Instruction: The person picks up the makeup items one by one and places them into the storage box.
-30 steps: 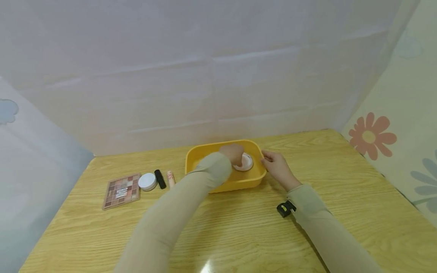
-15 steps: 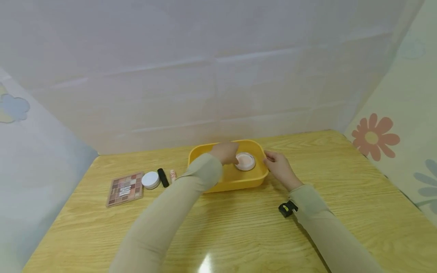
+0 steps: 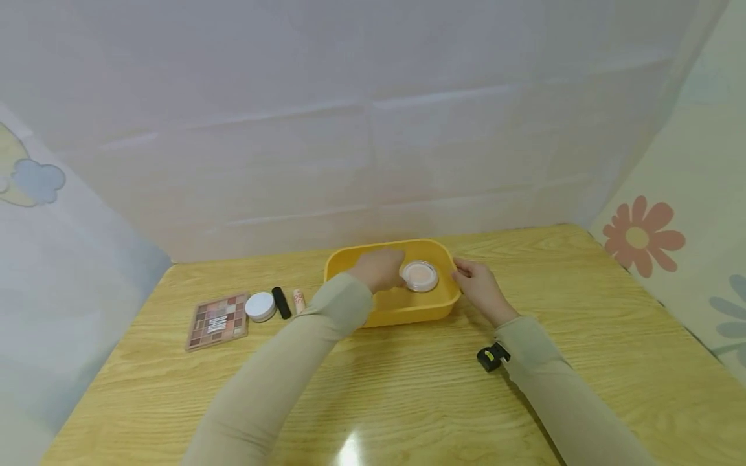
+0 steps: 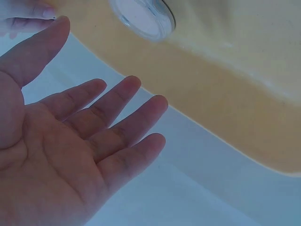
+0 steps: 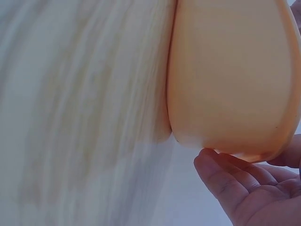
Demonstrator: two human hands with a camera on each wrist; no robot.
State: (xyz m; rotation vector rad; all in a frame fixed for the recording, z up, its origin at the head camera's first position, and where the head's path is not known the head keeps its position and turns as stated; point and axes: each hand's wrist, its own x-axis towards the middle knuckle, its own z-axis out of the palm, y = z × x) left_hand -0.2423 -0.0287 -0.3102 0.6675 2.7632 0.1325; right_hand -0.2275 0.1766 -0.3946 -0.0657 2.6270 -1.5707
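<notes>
A yellow plastic basket [image 3: 408, 316] stands on the table, with a round clear-lidded case [image 3: 421, 276], pale pink inside, lying on its floor toward the right. Over the basket's left half is my left hand [image 3: 380, 268]; in the left wrist view its fingers are spread and relaxed, holding nothing, apart from the case [image 4: 143, 18]. At the basket's right end my right hand [image 3: 480, 290] holds the rim. The right wrist view shows its fingers [image 5: 223, 181] against the outside of the end wall and the thumb at the rim.
Left of the basket, in a row, lie an eyeshadow palette [image 3: 218, 321], a round white-lidded jar [image 3: 260, 307], a black tube [image 3: 281, 303] and a pink-and-white tube [image 3: 299, 300]. A white cloth wall [image 3: 373, 142] rises behind the wooden table [image 3: 419, 388].
My left hand has drawn back leftward from the round case, leaving it on the basket floor. My right hand stays at the basket's right rim. The head view has shifted slightly.
</notes>
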